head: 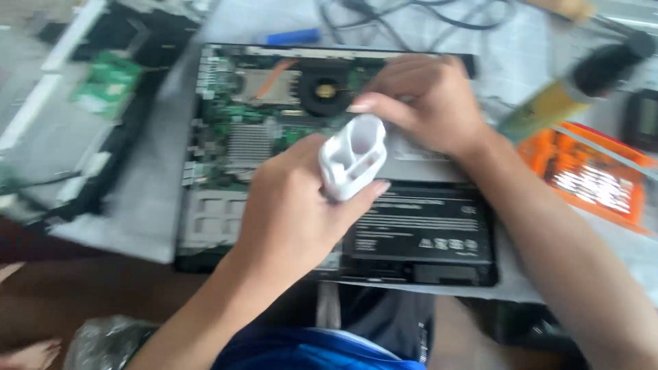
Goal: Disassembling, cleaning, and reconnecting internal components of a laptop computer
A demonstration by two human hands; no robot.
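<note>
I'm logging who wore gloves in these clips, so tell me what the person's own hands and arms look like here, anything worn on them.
Both are bare. The left hand and right hand have no gloves, and no rings or watch show, though the picture is blurred. Both forearms are uncovered up to the frame edge, with no sleeves in sight. The fingers have short, plain nails.

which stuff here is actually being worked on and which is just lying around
In hand:
opened laptop
white plastic tool held in left hand
right hand resting on the laptop

Lying about:
orange bit case
blue pen
black cables
green circuit board
</note>
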